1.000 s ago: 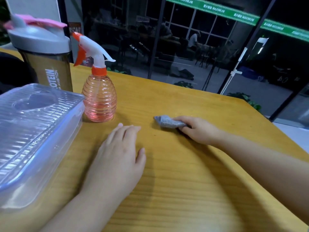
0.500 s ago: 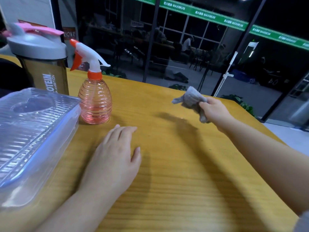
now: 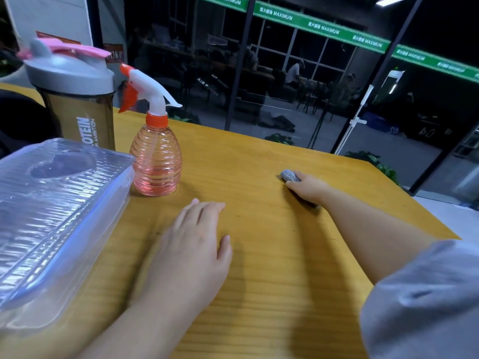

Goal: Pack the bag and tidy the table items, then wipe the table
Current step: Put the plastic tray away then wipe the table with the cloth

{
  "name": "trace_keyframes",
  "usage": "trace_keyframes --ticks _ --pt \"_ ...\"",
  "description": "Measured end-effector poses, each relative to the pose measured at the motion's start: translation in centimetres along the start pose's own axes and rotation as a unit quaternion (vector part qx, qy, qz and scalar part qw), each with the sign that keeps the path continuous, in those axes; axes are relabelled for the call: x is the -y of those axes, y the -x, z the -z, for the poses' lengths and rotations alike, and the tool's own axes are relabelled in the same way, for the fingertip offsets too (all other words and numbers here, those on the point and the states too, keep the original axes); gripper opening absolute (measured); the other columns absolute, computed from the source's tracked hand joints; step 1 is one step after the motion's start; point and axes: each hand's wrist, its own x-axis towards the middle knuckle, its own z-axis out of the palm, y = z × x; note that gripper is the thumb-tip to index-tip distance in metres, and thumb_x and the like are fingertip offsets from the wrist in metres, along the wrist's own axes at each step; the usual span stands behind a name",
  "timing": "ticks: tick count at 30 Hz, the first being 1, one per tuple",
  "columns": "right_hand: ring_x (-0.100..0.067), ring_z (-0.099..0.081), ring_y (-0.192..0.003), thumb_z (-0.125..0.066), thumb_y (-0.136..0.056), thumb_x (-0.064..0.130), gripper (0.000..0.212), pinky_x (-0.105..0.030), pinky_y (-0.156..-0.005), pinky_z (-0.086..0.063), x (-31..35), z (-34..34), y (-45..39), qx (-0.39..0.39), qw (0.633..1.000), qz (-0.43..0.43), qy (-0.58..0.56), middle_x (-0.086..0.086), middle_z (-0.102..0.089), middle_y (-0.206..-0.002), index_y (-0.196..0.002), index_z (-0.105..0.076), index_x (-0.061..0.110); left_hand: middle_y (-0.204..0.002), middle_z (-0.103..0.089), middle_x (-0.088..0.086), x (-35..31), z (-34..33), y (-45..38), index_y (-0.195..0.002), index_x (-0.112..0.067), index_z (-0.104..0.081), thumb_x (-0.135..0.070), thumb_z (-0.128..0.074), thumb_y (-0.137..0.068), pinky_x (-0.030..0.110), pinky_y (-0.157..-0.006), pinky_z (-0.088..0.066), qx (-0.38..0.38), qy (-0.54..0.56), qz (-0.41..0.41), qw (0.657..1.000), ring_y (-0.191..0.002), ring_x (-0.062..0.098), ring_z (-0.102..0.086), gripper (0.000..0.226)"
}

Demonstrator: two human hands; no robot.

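My right hand (image 3: 307,189) holds a small grey cloth (image 3: 289,175) bunched against the wooden table (image 3: 272,255), far out toward the right edge; only the cloth's tip shows past my fingers. My left hand (image 3: 193,239) lies flat on the table with straight fingers and holds nothing. A pink spray bottle (image 3: 155,161) with a white and orange trigger stands just beyond my left hand.
A clear plastic lidded box (image 3: 54,208) fills the near left of the table. Behind it stands a brown shaker bottle (image 3: 77,104) with a grey and pink lid. A glass wall runs past the table's far edge.
My right hand lifted the cloth off the table, carried it to the right and brought it back down onto the surface. My left hand stayed flat in place.
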Motion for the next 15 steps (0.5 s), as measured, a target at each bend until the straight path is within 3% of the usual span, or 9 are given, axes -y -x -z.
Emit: trace_keyframes --ticks 4,7,12,15 --pt "-0.025 -0.045 -0.125 -0.037 -0.097 0.044 0.053 -0.035 -0.096 -0.037 0.5 -0.5 0.7 0.025 0.998 0.045 0.040 -0.001 -0.043 -0.144 -0.147 -0.026 0.030 -0.135 -0.046 -0.007 0.1 0.1 0.0 -0.132 -0.022 -0.043 -0.026 -0.054 -0.086 0.028 -0.106 -0.028 0.003 -0.003 -0.006 1.000 -0.137 0.013 -0.029 0.047" --pt "-0.021 -0.037 -0.134 -0.037 -0.098 0.044 0.052 -0.033 -0.104 -0.031 0.5 -0.9 3.2 0.057 0.988 0.129 0.058 0.004 -0.033 -0.151 -0.147 -0.021 0.034 -0.137 -0.043 -0.008 -0.2 0.2 0.1 -0.134 -0.024 -0.041 -0.027 -0.052 -0.087 0.027 -0.106 -0.026 0.002 -0.001 -0.003 1.000 -0.138 0.012 -0.026 0.048" --pt "0.002 -0.025 -0.136 -0.040 -0.100 0.033 0.046 -0.015 -0.106 -0.019 0.3 -1.8 9.6 0.111 0.954 0.273 0.044 0.018 -0.029 -0.150 -0.144 -0.028 0.040 -0.140 -0.038 -0.010 -0.6 0.4 0.2 -0.137 -0.026 -0.035 -0.029 -0.050 -0.089 0.022 -0.107 -0.021 -0.001 0.011 -0.011 1.000 -0.138 0.009 -0.023 0.050" --pt "0.011 -0.025 -0.134 -0.043 -0.099 0.027 0.042 -0.013 -0.110 -0.020 0.0 -2.3 13.1 0.138 0.935 0.328 0.006 0.022 -0.035 -0.146 -0.140 -0.038 0.038 -0.139 -0.042 -0.007 -0.5 0.3 0.2 -0.135 -0.024 -0.038 -0.027 -0.052 -0.088 0.024 -0.107 -0.023 0.001 0.004 -0.005 1.000 -0.136 0.011 -0.027 0.050"
